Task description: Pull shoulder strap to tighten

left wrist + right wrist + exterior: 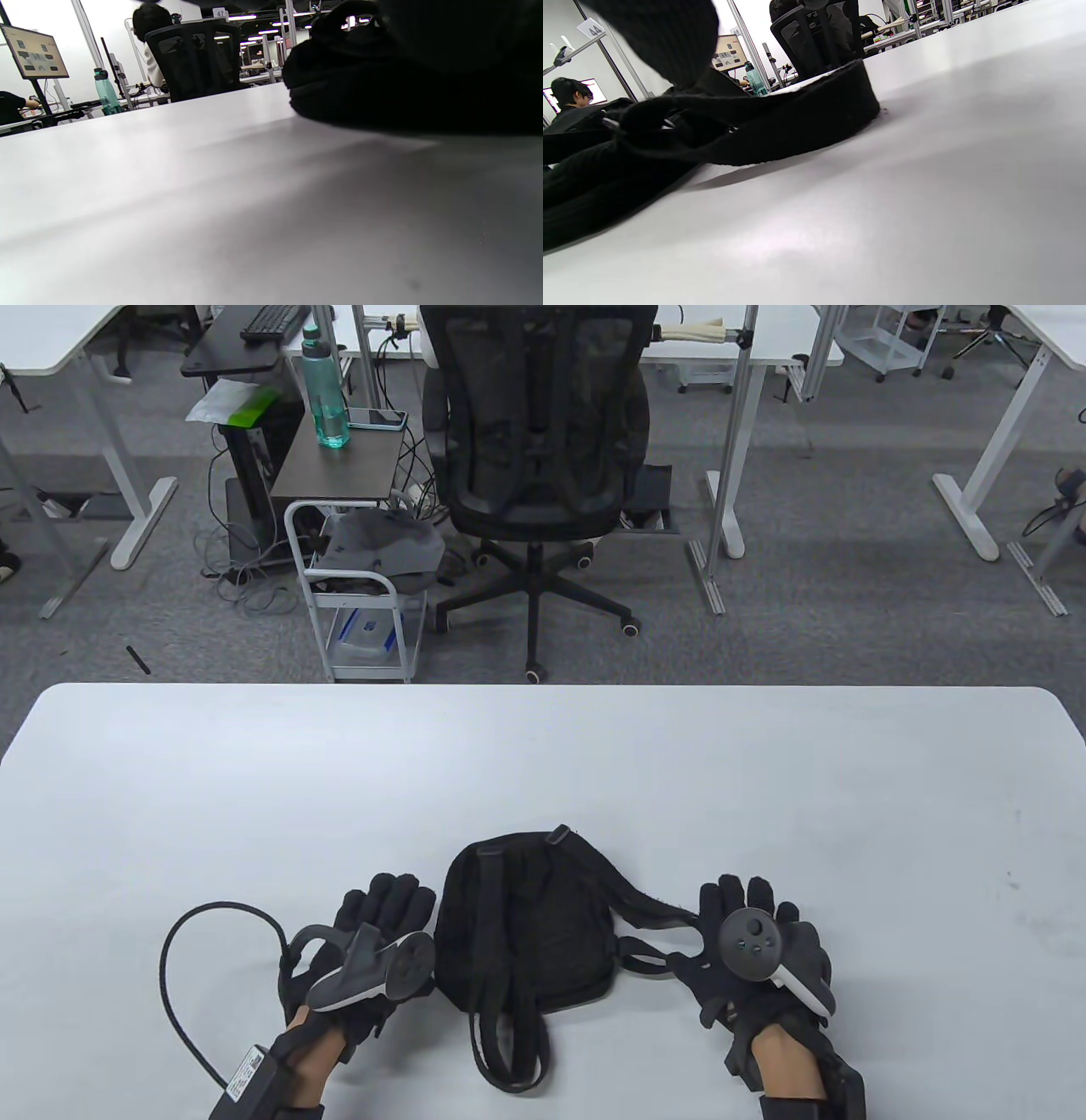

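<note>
A small black backpack (526, 925) lies flat on the white table (543, 780) near the front edge, straps up. One shoulder strap (649, 909) runs from the bag's top out to the right and ends at my right hand (747, 899). That hand lies flat with fingers stretched, its thumb side on or against the strap. In the right wrist view the strap (797, 123) lies slack on the table. The other strap (488, 959) runs down the bag into a loop (509, 1056). My left hand (382, 909) lies flat and empty just left of the bag (382, 84).
A black glove cable (182, 976) loops on the table to the left of my left hand. Beyond the table's far edge stand an office chair (534, 449), a white cart (365, 594) and a side table with a green bottle (325, 390).
</note>
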Motion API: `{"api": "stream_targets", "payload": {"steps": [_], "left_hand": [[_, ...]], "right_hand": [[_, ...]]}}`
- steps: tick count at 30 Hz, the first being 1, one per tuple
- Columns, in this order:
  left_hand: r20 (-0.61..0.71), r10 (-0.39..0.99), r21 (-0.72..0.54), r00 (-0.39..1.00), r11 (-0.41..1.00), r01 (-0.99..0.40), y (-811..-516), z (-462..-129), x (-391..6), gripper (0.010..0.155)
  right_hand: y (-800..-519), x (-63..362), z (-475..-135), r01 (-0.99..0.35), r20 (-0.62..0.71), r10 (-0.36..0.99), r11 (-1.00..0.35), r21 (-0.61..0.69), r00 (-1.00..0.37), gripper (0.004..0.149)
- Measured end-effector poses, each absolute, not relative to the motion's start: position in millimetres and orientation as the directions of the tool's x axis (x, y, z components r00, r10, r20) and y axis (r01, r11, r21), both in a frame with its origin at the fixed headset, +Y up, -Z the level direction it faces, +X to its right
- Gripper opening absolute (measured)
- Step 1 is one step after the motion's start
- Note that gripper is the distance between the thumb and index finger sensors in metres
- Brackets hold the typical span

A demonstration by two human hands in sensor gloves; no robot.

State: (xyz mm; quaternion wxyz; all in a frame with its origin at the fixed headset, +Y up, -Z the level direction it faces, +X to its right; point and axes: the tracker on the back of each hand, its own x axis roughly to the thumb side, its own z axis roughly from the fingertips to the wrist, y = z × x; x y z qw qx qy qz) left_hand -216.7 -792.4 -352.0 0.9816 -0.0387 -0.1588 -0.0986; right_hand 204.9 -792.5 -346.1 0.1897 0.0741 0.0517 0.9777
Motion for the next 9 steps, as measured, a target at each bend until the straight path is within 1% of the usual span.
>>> {"api": "stream_targets", "payload": {"steps": [4, 9], "left_hand": [[0.329, -0.181, -0.050, 0.927, 0.977, 0.208, -793.2, -350.5, -215.1, 0.101], [0.333, -0.184, -0.055, 0.925, 0.975, 0.214, -794.9, -349.9, -214.1, 0.102]], "right_hand": [[-788.5, 204.3, -343.7, -0.394, 0.140, 0.407, -0.913, 0.108, -0.903, 0.091], [-788.2, 205.8, -342.1, -0.401, 0.137, 0.413, -0.910, 0.103, -0.901, 0.091]]}}
